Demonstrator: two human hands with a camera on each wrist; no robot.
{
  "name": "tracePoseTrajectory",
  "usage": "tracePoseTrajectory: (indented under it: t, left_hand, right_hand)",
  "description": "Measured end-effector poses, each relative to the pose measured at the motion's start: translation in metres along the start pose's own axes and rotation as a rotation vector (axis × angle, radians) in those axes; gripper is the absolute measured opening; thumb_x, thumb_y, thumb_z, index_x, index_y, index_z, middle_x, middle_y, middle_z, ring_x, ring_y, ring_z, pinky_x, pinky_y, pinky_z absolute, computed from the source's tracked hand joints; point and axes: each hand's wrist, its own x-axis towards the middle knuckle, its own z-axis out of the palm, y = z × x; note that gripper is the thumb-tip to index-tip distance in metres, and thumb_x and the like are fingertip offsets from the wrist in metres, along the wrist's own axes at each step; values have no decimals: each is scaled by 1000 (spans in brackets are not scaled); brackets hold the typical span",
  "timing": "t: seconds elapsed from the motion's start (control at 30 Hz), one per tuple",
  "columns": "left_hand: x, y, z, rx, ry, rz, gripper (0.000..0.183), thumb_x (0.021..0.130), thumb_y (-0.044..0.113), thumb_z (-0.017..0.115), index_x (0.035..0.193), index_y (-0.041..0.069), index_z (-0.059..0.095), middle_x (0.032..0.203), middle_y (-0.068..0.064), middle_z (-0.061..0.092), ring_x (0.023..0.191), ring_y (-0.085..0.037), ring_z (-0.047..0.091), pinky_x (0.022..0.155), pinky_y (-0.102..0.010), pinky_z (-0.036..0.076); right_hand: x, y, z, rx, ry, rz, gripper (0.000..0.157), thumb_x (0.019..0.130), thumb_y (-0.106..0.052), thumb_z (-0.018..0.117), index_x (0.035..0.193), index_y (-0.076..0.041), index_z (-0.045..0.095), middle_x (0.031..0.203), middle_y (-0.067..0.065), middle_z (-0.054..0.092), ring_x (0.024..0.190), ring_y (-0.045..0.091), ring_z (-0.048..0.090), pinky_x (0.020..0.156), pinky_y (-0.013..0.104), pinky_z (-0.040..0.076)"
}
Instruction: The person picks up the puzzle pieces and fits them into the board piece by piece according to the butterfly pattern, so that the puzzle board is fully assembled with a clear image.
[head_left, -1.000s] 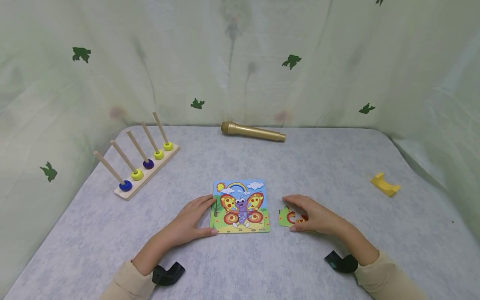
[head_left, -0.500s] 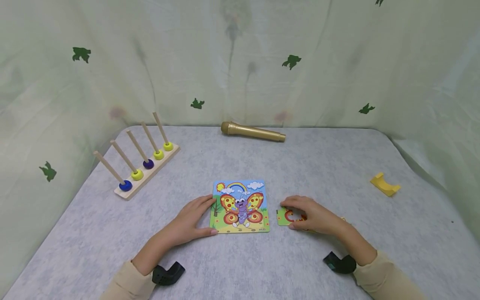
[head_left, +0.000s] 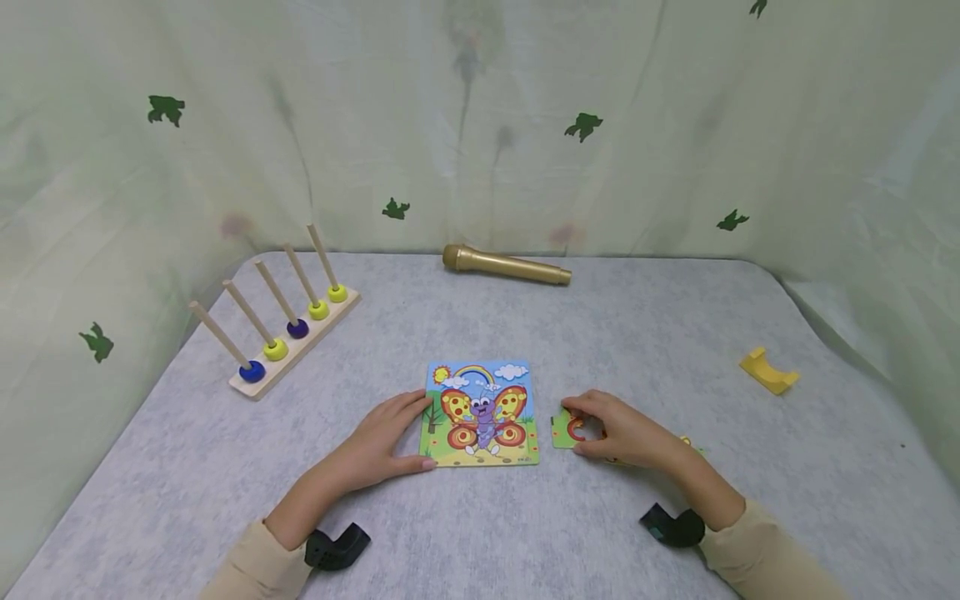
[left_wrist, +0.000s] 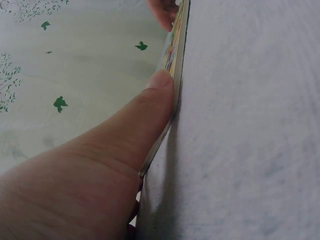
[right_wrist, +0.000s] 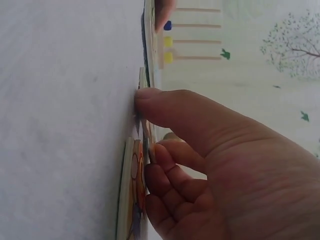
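A square puzzle board (head_left: 483,454) with a cartoon butterfly picture lies flat on the table. My left hand (head_left: 375,446) rests along its left side, the thumb touching the lower left edge and the other fingers near the upper left. To the right of the board, my right hand (head_left: 637,433) pinches a green and red puzzle piece (head_left: 562,431) by two opposite edges, between thumb and fingers. Other picture pieces (right_wrist: 131,195) lie under and behind that hand, seen edge-on in the right wrist view. The palm mostly hides them from the head camera.
A wooden peg stand (head_left: 300,354) with blue, purple and yellow beads stands at the left. At the back lies a gold toy microphone (head_left: 506,265). A yellow curved block (head_left: 768,372) lies on the right. Pale curtains (head_left: 495,125) surround the grey table (head_left: 465,542).
The right hand has drawn its thumb and fingers in on the puzzle piece and shifted slightly left with it. More of the pieces behind the hand shows. The left hand stays put.
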Motion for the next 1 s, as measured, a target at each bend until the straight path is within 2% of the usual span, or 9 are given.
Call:
tracePoseTrajectory:
  t: [0.17,0.23,0.4,0.57,0.77,1.0]
  left_hand:
    - [-1,1,0,-6,1,-4,87,75,60,59,141,11,30,144,-7,25,131,-29,19,102,-49,18]
    - [-1,1,-1,-6,3,-1,87,75,60,59,141,11,30,144,-7,25,131,-29,19,102,-49,18]
    - [-1,0,-1,2,10,10,88,74,61,58,141,10,31,144,-9,26,130,-30,20,102,-51,18]
    - [0,1,-1,0,0,3,88,74,64,56,141,12,30,144,-7,25,131,-29,19,102,-49,17]
    - [-1,0,-1,-13,3,12,88,74,62,57,141,12,30,145,-7,24,130,-29,20,102,-50,18]
    - [-2,-6,-3,-49,-11,62,86,75,56,62,141,12,29,145,-7,23,131,-30,18,100,-53,18]
  right_hand:
    - [1,-2,0,46,16,13,58,75,-22,73,125,-4,50,109,0,51,85,13,46,65,23,42]
    - [0,-4,-1,62,29,3,57,75,-20,73,125,-6,50,108,-2,51,86,12,47,67,23,43]
    - [2,-22,-7,113,65,-107,54,76,-17,71,125,-7,50,107,-6,50,97,12,47,82,35,43]
    - [12,-50,-7,175,73,-205,54,77,-20,70,126,-11,50,107,-6,49,100,15,45,84,43,41]
    - [34,-78,10,155,61,-249,56,75,-22,72,126,-10,51,107,-2,50,99,21,45,81,39,41]
    - [58,-88,37,43,2,-242,58,77,-29,69,128,-7,49,110,0,52,97,13,45,80,28,41]
